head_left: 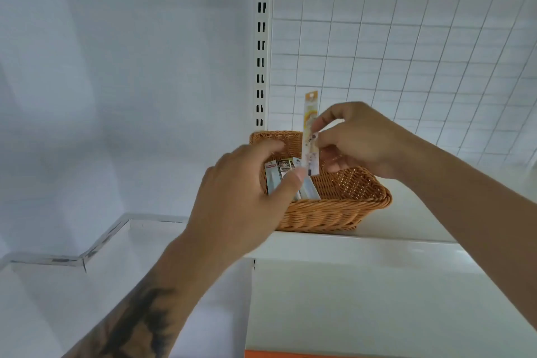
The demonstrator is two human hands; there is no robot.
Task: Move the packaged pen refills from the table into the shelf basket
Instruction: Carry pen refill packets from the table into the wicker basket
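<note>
A woven tan basket (343, 200) stands on a white shelf (363, 247). Inside it lie several packaged pen refills (276, 173), flat and side by side. My right hand (360, 142) pinches one long orange-topped refill pack (310, 125) and holds it upright over the basket. My left hand (247, 192) reaches into the basket's left side; its curled fingers and thumb grip the packs lying there. The table is out of view.
A white slotted upright (261, 43) rises behind the basket, with a white wire grid panel (406, 38) to its right. A lower white ledge (72, 259) sits at the left. An orange edge (319, 354) shows at the bottom.
</note>
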